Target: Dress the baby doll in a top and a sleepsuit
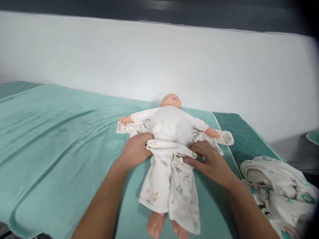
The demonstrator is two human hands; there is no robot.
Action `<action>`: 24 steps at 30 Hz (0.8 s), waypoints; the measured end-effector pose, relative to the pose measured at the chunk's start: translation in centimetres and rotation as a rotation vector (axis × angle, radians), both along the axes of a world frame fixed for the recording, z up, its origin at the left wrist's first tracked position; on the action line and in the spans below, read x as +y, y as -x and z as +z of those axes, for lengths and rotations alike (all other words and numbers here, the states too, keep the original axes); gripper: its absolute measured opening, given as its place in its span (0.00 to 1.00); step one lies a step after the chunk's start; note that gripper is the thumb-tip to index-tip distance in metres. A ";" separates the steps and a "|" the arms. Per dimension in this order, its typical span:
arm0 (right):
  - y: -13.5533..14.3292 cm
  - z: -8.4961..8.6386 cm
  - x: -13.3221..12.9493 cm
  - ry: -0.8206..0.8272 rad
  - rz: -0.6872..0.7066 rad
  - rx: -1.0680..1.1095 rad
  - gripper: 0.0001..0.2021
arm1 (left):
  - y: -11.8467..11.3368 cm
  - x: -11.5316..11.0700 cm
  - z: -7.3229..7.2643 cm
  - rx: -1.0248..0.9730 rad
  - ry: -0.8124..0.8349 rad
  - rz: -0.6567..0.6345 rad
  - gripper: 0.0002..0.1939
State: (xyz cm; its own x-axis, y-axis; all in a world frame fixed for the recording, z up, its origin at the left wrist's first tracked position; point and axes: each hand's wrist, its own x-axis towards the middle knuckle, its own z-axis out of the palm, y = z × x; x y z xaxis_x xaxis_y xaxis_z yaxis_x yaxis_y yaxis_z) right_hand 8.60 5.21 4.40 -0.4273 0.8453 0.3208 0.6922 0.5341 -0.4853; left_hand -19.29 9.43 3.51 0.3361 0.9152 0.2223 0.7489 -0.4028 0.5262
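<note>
A baby doll (171,100) lies on its back on a green sheet, arms spread, its feet towards me. Its torso is in a plain white top (171,122). White trousers with small animal prints (163,179) cover its legs, with the bare feet sticking out below. My left hand (137,149) is closed on the left end of the trousers' waistband. At the waistband's right side, my right hand (208,162) pinches the cloth between thumb and fingers. An opened printed garment (225,137) lies beneath the doll's back and arms.
The green sheet (62,142) spreads out to the left. A bunched white patterned cloth (279,186) lies at the right edge, by a darker green quilted pad (231,124). Behind the doll rises a white wall (149,59).
</note>
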 end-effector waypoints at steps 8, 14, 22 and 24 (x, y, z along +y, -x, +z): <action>0.4 -0.2 0.2 0.089 -0.080 -0.011 0.22 | -0.7 -0.2 -0.3 -0.053 -0.068 0.070 0.05; 1.3 -1.1 0.5 -0.003 -0.177 -0.041 0.18 | -1.1 -0.2 -0.7 -0.121 -0.092 0.120 0.07; 2.2 -1.7 0.5 -0.166 -0.156 0.020 0.17 | -1.1 -0.1 -0.7 -0.210 -0.154 -0.002 0.07; 2.1 -1.6 0.5 -0.165 -0.113 0.043 0.14 | -1.1 -0.1 -0.4 -0.222 -0.136 -0.024 0.07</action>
